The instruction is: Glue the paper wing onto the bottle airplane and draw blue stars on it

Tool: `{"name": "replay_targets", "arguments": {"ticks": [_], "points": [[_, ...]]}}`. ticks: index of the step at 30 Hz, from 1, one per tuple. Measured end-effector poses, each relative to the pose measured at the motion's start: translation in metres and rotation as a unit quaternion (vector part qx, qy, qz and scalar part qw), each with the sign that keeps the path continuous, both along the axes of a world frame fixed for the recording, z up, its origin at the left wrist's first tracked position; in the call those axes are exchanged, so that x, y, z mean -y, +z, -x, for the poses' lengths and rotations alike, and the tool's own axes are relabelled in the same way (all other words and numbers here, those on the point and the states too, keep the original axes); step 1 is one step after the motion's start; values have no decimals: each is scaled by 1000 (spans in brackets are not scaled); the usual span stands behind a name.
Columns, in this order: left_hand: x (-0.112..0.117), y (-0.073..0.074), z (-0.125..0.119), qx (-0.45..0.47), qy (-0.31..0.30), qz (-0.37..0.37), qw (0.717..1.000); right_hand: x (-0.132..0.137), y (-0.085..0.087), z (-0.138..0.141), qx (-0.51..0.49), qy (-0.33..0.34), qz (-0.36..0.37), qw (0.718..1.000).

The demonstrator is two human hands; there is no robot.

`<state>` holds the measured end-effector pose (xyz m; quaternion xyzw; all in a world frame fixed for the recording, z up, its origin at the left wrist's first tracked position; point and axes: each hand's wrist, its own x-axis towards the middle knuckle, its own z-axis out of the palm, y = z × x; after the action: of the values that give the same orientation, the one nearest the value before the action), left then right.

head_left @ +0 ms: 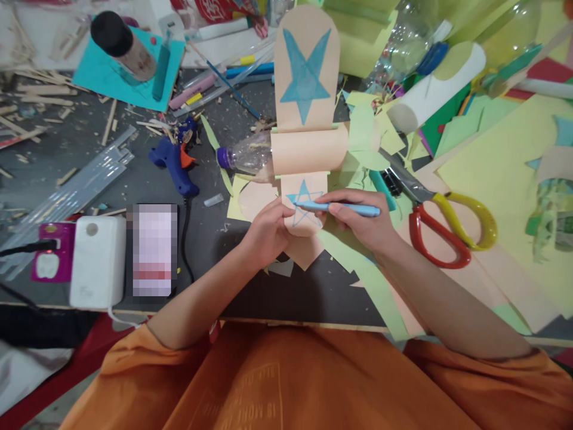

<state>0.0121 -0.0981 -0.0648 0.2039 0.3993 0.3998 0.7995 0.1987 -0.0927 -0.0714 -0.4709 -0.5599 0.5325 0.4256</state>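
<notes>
- Nearest, at 6 o'clock: orange shirt (286, 382), both bare forearms reaching up from it over the tabletop (134, 179).
- Left hand (268, 230), at centre: fingers curled together, thumb and fingertips clamping the 9 o'clock edge of the flap (304, 206).
- Flap: small peach paper tongue, lying on paper scraps at centre, marked with a blue star outline.
- Right hand (358, 224), at 3 o'clock of the flap: fingers pinched round the pen (340, 208).
- Pen: light blue, lying almost level, tip pointing to 9 o'clock and touching the star outline.
- At 9 o'clock of the left hand: phone (152, 249), flat on the tabletop, then a white adapter (96, 260) just beside it.
- At 3 o'clock of the right hand: scissors (447, 221) with a red and a yellow handle, lying on peach and yellow paper, blades pointing to 10 o'clock.
- Just past the flap, at 12 o'clock: clear bottle (250, 156) on its side, purple cap to 9 o'clock, middle wrapped in peach paper.
- At 9 o'clock of the bottle: blue glue gun (172, 158), with clear glue sticks (76, 185) farther out at 9 o'clock.
- Beyond the bottle, at 12 o'clock: tall peach panel (305, 36) bearing a filled blue star.
- Far, at 10 o'clock: teal sheet (129, 83) under a black-capped jar (123, 45).
- Far, at 2 o'clock: white roll (439, 83) among green and yellow sheets.
</notes>
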Motion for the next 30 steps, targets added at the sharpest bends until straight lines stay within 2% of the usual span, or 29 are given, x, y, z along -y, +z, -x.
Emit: {"name": "replay_targets", "arguments": {"ticks": [30], "points": [[1,1,0,-9,10,14,1000,1,1,2,-17,-26,1,1000]]}}
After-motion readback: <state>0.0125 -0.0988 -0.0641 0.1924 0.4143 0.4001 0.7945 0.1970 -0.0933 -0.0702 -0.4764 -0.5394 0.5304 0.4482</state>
